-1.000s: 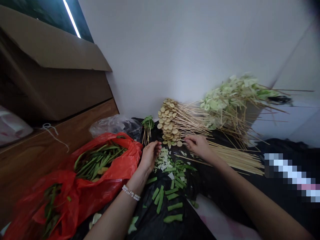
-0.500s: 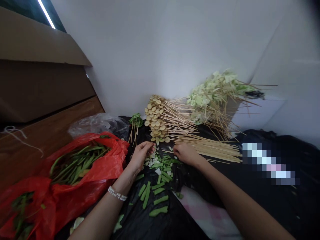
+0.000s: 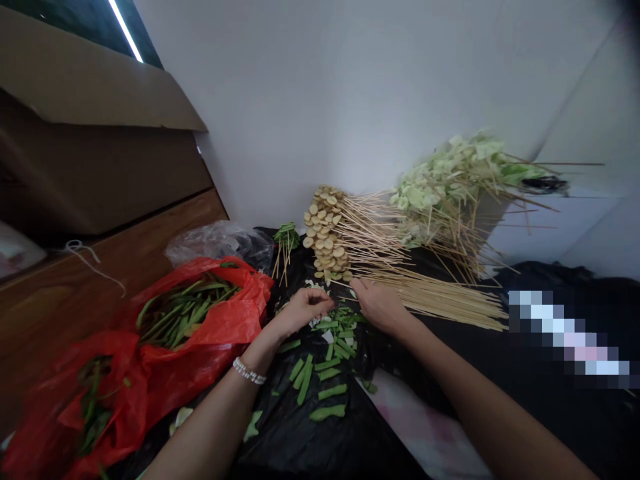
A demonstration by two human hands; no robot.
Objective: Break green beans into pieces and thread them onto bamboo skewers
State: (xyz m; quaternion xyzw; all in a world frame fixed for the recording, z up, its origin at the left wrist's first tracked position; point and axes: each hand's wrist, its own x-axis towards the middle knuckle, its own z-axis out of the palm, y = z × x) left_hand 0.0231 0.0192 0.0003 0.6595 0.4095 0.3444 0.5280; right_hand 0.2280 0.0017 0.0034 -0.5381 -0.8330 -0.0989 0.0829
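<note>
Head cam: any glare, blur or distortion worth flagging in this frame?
Head view: the strip light is bright but leaves no visible flare on the white wall; lighting is soft, with faint shadows. Wide-angle distortion tilts the scene and stretches the forearms toward the edges. A pixelated block hides whatever lies at right. The left hand and right hand look reasonably sharp.

The left hand point(image 3: 304, 311) and right hand point(image 3: 380, 307) reach forward palm-down, fingertips angled inward, near each other.
</note>
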